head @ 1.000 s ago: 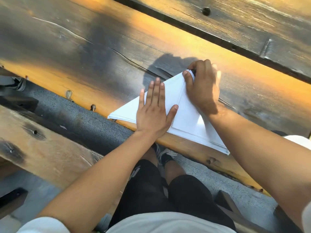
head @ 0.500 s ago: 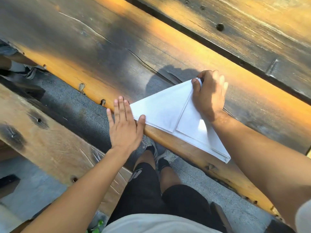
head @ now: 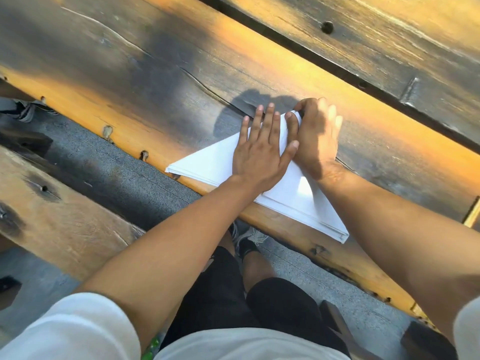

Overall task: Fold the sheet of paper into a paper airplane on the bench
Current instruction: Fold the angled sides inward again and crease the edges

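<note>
The white paper (head: 207, 165) lies folded into a flat triangle on the wooden bench plank (head: 155, 81), along its near edge. One corner points left and another reaches toward the lower right. My left hand (head: 259, 152) lies flat on the middle of the paper with straight fingers, pressing it down. My right hand (head: 314, 141) holds the far tip, thumb on top and fingers curled around the point. Both hands touch each other and hide the paper's upper part.
A second plank (head: 389, 48) runs behind a dark gap. A lower plank (head: 65, 219) lies at the near left, with grey ground (head: 117, 175) between the two. My legs and shoes (head: 246, 237) are under the paper. Another person's shoe (head: 23, 110) shows at the far left.
My left hand slid off the paper to its left corner, then came back onto the middle, now beside my right hand. The right hand stayed at the tip.
</note>
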{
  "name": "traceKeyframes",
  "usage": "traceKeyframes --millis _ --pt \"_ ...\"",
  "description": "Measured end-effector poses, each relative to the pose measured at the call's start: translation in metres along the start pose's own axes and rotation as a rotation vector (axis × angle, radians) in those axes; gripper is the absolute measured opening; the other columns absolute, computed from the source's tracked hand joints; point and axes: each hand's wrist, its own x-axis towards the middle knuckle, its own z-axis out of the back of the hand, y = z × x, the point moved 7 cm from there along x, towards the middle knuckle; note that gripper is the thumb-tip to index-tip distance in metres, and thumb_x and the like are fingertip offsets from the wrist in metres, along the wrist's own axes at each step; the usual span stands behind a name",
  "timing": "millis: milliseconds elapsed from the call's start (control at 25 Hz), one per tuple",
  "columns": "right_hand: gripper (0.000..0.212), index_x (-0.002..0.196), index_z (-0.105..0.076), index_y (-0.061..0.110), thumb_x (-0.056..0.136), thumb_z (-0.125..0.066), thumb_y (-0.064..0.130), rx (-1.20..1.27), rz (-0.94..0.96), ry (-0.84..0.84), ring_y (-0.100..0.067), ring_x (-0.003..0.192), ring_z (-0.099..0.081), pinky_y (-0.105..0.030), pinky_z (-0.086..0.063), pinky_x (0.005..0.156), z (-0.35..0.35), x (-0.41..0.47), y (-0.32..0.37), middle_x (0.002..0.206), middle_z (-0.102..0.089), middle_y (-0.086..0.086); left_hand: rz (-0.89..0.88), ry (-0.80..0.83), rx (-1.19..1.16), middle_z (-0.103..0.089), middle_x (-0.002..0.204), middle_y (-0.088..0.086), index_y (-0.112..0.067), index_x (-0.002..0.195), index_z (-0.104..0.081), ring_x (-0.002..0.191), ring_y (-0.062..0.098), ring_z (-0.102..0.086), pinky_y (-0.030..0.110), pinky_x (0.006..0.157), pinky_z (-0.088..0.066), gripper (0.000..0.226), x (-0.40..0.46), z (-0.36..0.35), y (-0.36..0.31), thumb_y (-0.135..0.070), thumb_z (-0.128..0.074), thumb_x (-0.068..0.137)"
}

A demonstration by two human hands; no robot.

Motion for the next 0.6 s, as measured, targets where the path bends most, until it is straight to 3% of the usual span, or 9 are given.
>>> traceKeyframes --millis 160,320,480,600 --pt "0.023 0.107 -0.055 0.022 0.099 -0.044 0.041 -0.048 -0.029 0.0 -0.026 0.1 -0.046 -0.039 -0.029 0.087 -0.002 0.003 0.001 0.108 -0.055 -0.002 0.002 0.007 0.051 0.007 0.172 0.012 -0.004 0.163 0.001 0.159 0.023 0.009 0.049 0.128 0.001 0.085 -0.028 -0.009 0.029 -0.061 0.002 0.1" --pt "0.025 0.108 -0.057 0.021 0.098 -0.045 0.041 -0.02 -0.026 0.013 -0.028 0.102 -0.046 -0.041 -0.03 0.088 -0.001 0.002 0.002 0.11 -0.056 -0.005 0.117 0.018 0.074 0.011 0.171 0.012 -0.005 0.162 0.004 0.159 0.023 0.01 0.05 0.129 -0.001 0.082 -0.067 -0.016 0.074 -0.06 -0.002 0.102" --pt "0.026 0.108 -0.057 0.02 0.098 -0.046 0.041 -0.038 -0.037 0.019 -0.029 0.103 -0.047 -0.036 -0.025 0.086 0.001 0.002 0.002 0.111 -0.056 -0.006 0.254 -0.005 0.073 0.005 0.172 0.014 -0.003 0.162 -0.002 0.159 0.027 0.006 0.053 0.128 -0.004 0.079 -0.118 -0.017 0.128 -0.056 -0.011 0.105" --pt "0.025 0.108 -0.057 0.021 0.098 -0.046 0.041 -0.031 -0.036 0.012 -0.028 0.104 -0.047 -0.036 -0.025 0.086 0.002 0.003 0.003 0.111 -0.056 -0.005 0.254 0.02 0.099 0.007 0.172 0.011 -0.006 0.163 0.0 0.159 0.024 0.007 0.056 0.127 -0.005 0.075 -0.132 -0.018 0.147 -0.053 -0.012 0.106"
